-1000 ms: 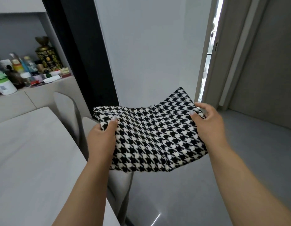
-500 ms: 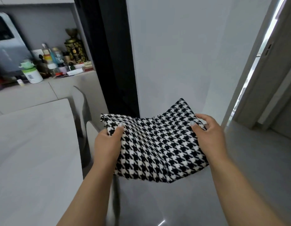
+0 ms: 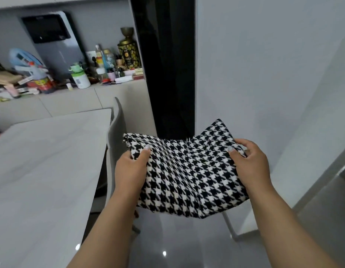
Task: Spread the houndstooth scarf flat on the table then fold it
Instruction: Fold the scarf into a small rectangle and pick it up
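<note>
Gripping folded houndstooth scarf [image 3: 189,173] between left hand [image 3: 130,169], right hand [image 3: 250,165]

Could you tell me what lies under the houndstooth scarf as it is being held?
The houndstooth scarf hangs between the left hand and the right hand, over a chair seat and glossy floor. Fingers beneath the cloth are covered.

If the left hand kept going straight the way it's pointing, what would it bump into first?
The left hand grips the houndstooth scarf and points forward, away from the person. Past the scarf, the first thing in that line is probably the grey chair back, then the black panel behind it. Depth is hard to judge here.
</note>
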The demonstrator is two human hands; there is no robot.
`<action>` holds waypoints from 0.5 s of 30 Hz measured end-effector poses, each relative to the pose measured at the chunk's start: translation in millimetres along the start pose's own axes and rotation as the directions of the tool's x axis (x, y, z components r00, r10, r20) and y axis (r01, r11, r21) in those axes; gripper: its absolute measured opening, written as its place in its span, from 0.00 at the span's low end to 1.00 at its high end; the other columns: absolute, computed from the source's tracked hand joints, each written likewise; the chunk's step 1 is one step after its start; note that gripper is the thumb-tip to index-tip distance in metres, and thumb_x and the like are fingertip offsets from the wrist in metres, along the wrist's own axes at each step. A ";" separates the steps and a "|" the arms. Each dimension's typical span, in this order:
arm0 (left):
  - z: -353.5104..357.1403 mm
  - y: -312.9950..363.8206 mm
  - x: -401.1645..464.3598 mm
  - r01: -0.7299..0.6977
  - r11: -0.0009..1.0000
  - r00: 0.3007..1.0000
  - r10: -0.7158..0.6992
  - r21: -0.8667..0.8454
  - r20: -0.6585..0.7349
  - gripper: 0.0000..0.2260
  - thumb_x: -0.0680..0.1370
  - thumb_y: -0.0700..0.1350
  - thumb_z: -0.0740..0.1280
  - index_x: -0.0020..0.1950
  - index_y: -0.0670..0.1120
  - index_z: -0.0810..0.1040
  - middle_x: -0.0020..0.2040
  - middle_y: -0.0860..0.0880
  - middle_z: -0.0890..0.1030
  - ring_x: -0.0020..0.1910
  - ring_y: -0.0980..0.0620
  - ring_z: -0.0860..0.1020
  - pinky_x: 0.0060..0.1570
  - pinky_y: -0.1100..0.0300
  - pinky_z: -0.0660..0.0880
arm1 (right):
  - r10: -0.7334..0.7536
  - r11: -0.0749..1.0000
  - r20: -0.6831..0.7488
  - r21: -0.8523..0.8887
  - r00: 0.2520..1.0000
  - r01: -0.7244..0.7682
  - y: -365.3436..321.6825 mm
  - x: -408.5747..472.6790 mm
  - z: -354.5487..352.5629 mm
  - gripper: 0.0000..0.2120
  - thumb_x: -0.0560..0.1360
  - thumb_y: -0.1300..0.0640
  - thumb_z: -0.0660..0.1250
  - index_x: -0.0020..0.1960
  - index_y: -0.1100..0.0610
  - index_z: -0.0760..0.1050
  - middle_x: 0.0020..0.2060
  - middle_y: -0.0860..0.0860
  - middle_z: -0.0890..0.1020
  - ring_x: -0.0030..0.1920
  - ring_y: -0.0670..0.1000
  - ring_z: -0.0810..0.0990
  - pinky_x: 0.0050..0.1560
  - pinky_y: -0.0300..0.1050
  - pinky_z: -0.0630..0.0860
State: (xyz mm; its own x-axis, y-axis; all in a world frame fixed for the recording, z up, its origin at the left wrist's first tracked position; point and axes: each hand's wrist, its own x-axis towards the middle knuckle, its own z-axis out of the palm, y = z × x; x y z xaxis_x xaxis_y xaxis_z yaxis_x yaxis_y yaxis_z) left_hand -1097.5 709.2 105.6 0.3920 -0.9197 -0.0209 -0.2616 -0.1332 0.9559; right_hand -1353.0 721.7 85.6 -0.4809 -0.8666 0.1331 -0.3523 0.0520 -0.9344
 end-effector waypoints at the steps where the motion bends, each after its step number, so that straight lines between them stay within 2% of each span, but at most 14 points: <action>1: 1.6 1.1 5.3 0.000 1.000 1.000 0.000 0.006 -0.021 0.10 0.75 0.58 0.67 0.42 0.52 0.78 0.43 0.55 0.82 0.45 0.53 0.81 0.51 0.51 0.78 | 0.004 1.000 0.020 0.001 1.000 -0.004 0.3 8.1 7.2 0.12 0.75 0.50 0.67 0.59 0.44 0.75 0.44 0.39 0.77 0.52 0.51 0.79 0.54 0.49 0.76; 4: 5.5 -0.6 25.1 0.016 1.000 0.998 -0.017 -0.005 -0.067 0.10 0.75 0.57 0.68 0.45 0.50 0.79 0.43 0.55 0.82 0.44 0.54 0.81 0.46 0.56 0.78 | 0.006 1.000 0.077 0.000 0.997 -0.006 0.0 33.5 32.4 0.13 0.75 0.49 0.67 0.59 0.44 0.75 0.44 0.39 0.77 0.52 0.50 0.80 0.56 0.50 0.76; 6: 8.5 -4.3 44.7 0.022 1.000 0.996 -0.022 -0.003 -0.089 0.12 0.75 0.57 0.68 0.46 0.49 0.80 0.44 0.53 0.84 0.44 0.52 0.82 0.48 0.52 0.80 | -0.004 1.000 0.102 0.001 0.995 0.004 -1.1 51.1 49.4 0.14 0.74 0.48 0.67 0.60 0.44 0.75 0.48 0.43 0.79 0.53 0.51 0.80 0.56 0.53 0.76; 8: 12.6 -4.5 68.7 0.025 1.000 0.994 -0.026 -0.005 -0.102 0.13 0.74 0.58 0.68 0.46 0.49 0.81 0.43 0.53 0.84 0.43 0.52 0.83 0.49 0.49 0.80 | -0.017 1.000 0.114 0.015 0.993 0.015 -4.7 70.2 65.1 0.14 0.75 0.50 0.67 0.60 0.46 0.76 0.45 0.41 0.77 0.52 0.48 0.78 0.54 0.48 0.75; 11: 20.6 3.3 108.1 0.027 1.000 0.995 -0.028 -0.011 -0.099 0.12 0.75 0.58 0.68 0.46 0.49 0.80 0.42 0.53 0.83 0.43 0.52 0.82 0.46 0.53 0.79 | -0.032 0.999 0.131 0.029 0.991 0.028 -16.5 105.1 88.7 0.14 0.76 0.51 0.67 0.62 0.48 0.75 0.42 0.35 0.72 0.50 0.45 0.73 0.50 0.43 0.68; 15: 29.2 17.5 158.1 -0.002 1.000 0.995 0.001 -0.015 -0.096 0.08 0.76 0.55 0.68 0.42 0.52 0.78 0.40 0.58 0.81 0.42 0.57 0.80 0.43 0.59 0.76 | -0.063 0.998 0.147 0.023 0.987 0.060 -32.5 144.2 121.4 0.15 0.75 0.51 0.68 0.62 0.47 0.76 0.49 0.44 0.75 0.52 0.44 0.72 0.53 0.44 0.69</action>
State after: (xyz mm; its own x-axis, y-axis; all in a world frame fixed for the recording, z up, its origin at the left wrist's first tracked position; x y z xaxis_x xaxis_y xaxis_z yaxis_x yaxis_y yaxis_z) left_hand -1065.9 550.7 110.4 0.4748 -0.8801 0.0081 -0.2492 -0.1257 0.9603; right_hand -1313.5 534.7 95.1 -0.3348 -0.9316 0.1417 -0.3619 -0.0117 -0.9322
